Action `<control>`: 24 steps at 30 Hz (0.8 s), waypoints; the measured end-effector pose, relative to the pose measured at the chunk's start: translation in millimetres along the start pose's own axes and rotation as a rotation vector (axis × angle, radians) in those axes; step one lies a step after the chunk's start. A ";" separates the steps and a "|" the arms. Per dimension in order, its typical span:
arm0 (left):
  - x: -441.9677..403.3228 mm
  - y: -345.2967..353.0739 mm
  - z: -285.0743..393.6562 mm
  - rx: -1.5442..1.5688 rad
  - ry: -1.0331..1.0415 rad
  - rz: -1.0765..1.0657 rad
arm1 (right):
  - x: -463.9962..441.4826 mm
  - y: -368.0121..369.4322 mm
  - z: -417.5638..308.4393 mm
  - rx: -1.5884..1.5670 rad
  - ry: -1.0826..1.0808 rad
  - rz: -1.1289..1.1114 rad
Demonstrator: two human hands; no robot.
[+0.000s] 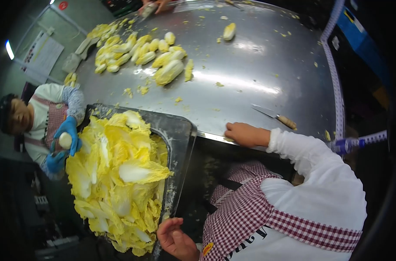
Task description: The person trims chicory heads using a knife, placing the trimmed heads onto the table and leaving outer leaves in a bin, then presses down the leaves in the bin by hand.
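Observation:
My left hand (177,240) is beside the near corner of a dark crate (180,143), with loosely curved fingers apart and nothing visible in them. The crate is heaped with loose yellow-and-white napa cabbage leaves (124,174). My right hand (246,134) rests at the edge of a steel table (233,87), its fingers curled into a fist with no object showing. On the table near that hand lies a knife (276,116) with a wooden handle. Farther along the table are several small trimmed napa cabbages (169,72), and one cabbage (229,31) lies apart from them.
Across the crate, a co-worker (56,117) in blue gloves holds a pale round piece (65,140). Another person's hands (152,6) are at the table's far edge. Leaf scraps (179,99) dot the table. A bottle (348,145) with a blue cap is beyond my right arm.

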State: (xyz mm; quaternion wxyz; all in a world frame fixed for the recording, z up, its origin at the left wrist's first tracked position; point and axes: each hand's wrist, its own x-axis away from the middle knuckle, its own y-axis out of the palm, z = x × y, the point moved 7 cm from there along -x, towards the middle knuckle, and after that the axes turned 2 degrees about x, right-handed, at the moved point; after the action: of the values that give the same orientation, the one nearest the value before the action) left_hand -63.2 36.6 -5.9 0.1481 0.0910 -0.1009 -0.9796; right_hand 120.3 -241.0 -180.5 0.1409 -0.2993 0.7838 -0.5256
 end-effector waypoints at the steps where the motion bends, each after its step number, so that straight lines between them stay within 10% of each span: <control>1: -0.6 7.2 0.7 -0.014 -0.009 0.010 | 2.4 -1.3 4.2 -0.052 0.009 -0.003; 6: 0.9 20.5 -4.5 -0.080 -0.008 0.183 | -5.2 -24.8 44.6 -0.418 0.107 0.123; 8: 6.4 25.2 -3.2 -0.133 -0.059 0.241 | -23.3 -48.6 53.9 -1.240 0.375 0.037; 16: 42.7 38.9 6.0 -0.190 -0.011 0.437 | -79.8 -280.7 -98.9 -1.212 -0.561 0.995; 18: 56.1 40.9 10.8 -0.205 0.016 0.505 | -101.8 -276.6 -147.9 -1.293 -0.880 0.975; 20: 72.4 40.6 8.7 -0.111 0.044 0.522 | -119.0 -254.2 -221.2 -0.480 -1.002 0.741; 24: 102.9 39.2 9.2 -0.177 0.024 0.689 | -122.7 -218.7 -251.9 -0.470 -0.920 0.525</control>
State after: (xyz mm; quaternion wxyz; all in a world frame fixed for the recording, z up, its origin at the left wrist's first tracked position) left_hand -151.1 -30.2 -3.6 0.4782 0.0498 -0.0385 -0.8760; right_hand 151.5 -37.6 109.3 0.5223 -0.3159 0.7857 -0.1009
